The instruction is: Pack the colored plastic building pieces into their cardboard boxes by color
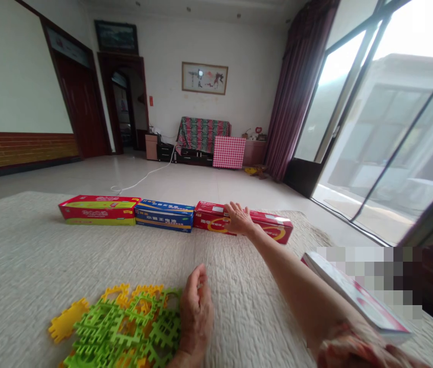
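My right hand [238, 219] reaches forward with its fingers spread over the red box [210, 225] in the row, touching its top and front. Whether this red stretch is one box or two, the hand hides. To its left stand a blue battery box [164, 217] and a red and yellow-green box [99, 212], end to end. Close to me, my left hand [196, 312] rests on its side on the mat, fingers extended and loosely together, nothing seen in it. Beside it lies a heap of green interlocking plastic pieces [124, 322] with yellow interlocking pieces [69, 319].
A quilted beige mat [24, 255] spreads under everything. A white and red flat box [354, 291] lies at right, next to a blurred-out patch. Beyond are a tiled floor with a white cable [147, 175], a cloth-covered cabinet [203, 133], and glass doors [385, 128] on the right.
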### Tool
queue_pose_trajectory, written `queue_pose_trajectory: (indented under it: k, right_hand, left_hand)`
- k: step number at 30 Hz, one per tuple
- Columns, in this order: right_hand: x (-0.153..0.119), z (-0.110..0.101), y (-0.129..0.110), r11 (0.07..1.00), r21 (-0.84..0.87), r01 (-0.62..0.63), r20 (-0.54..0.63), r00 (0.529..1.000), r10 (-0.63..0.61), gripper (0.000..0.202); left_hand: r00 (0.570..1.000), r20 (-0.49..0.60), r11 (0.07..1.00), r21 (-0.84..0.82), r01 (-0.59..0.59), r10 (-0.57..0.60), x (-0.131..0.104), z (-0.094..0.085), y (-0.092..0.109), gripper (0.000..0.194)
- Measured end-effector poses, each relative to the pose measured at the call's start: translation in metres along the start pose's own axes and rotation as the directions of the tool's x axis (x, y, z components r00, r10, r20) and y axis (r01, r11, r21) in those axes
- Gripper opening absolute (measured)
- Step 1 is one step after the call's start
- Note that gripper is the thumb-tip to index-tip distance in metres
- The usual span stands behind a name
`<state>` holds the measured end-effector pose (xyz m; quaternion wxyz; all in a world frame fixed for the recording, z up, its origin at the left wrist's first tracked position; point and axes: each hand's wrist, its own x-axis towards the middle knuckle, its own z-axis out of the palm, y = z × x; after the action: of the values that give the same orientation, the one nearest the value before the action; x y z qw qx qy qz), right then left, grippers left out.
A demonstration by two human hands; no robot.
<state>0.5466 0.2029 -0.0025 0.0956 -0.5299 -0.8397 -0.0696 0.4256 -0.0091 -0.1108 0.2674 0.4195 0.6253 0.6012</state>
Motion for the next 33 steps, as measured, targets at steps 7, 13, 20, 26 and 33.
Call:
queue_pose_trajectory:
  k: [7, 13, 20, 26, 33]
  right_hand:
    - [0.009, 0.009, -0.005, 1.0, -0.01, -0.024, -0.03, 0.999, 0.024, 0.063]
    - [0.013, 0.002, -0.009, 1.0, -0.014, -0.011, 0.002, 1.0, 0.011, 0.065]
    - [0.026, 0.0, -0.02, 0.998, -0.008, -0.067, 0.052, 0.996, 0.068, 0.058]
    - [0.03, 0.009, -0.018, 0.997, 0.02, -0.079, 0.016, 0.997, 0.079, 0.058]
    - [0.023, -0.012, -0.021, 0.994, 0.024, -0.108, -0.076, 0.991, 0.11, 0.06]
  left_hand:
    - [0.997, -0.064, 0.999, 0.002, -0.042, 0.042, 0.01, 0.001, -0.003, 0.038]
    - [0.991, -0.123, 0.999, 0.02, -0.043, 0.045, 0.034, -0.012, -0.009, 0.039]
    - [0.962, -0.264, 0.997, 0.062, -0.049, 0.063, 0.058, -0.03, -0.018, 0.038]
    - [0.961, -0.255, 0.992, 0.092, -0.084, 0.105, 0.057, -0.026, -0.021, 0.04]
    - [0.965, -0.246, 0.993, 0.089, -0.073, 0.093, 0.057, -0.026, -0.02, 0.041]
